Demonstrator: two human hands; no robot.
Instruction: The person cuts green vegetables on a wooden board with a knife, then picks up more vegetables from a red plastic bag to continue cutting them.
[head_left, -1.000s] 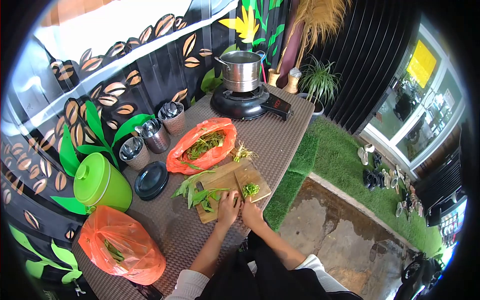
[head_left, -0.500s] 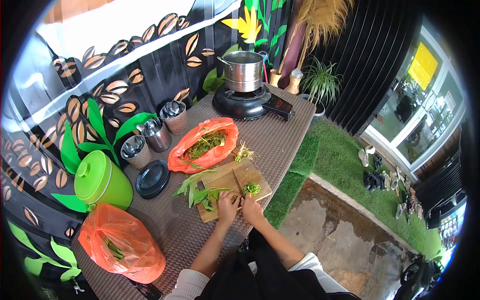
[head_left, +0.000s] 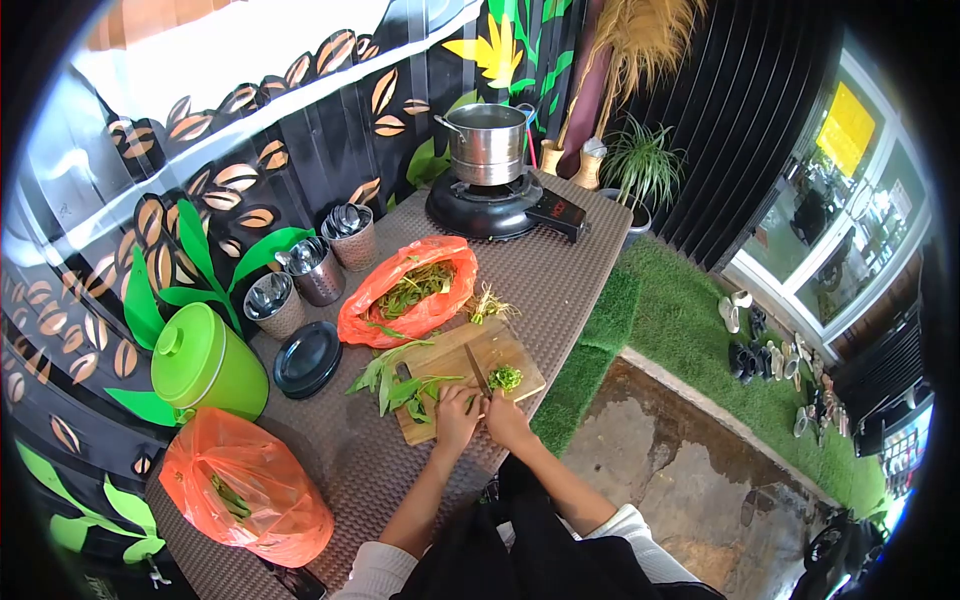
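Observation:
A wooden cutting board (head_left: pixel 450 352) lies on the woven-pattern table, with leafy greens (head_left: pixel 388 382) spread across its left side. My left hand (head_left: pixel 457 414) is closed over the stems of these greens and presses them on the board. In my right hand (head_left: pixel 505 415) is the handle of a knife (head_left: pixel 476 366), its blade pointing away from me beside my left fingertips. A small heap of chopped greens (head_left: pixel 505 378) sits right of the blade. Beyond the board, an open orange plastic bag (head_left: pixel 350 325) holds more greens, and trimmed root ends (head_left: pixel 488 304) lie beside it.
A steel pot (head_left: pixel 487 150) stands on a black portable gas stove (head_left: pixel 470 215) at the back. Along the wall are cutlery cups (head_left: pixel 318 275), dark plates (head_left: pixel 307 360) and a green lidded bucket (head_left: pixel 215 365). Another orange bag (head_left: pixel 285 510) sits front left. The table's right edge is close to the board.
Hardly anything differs: the whole view has shifted very slightly. Both hands stay at the same spot on the board, with the knife beside the chopped heap.

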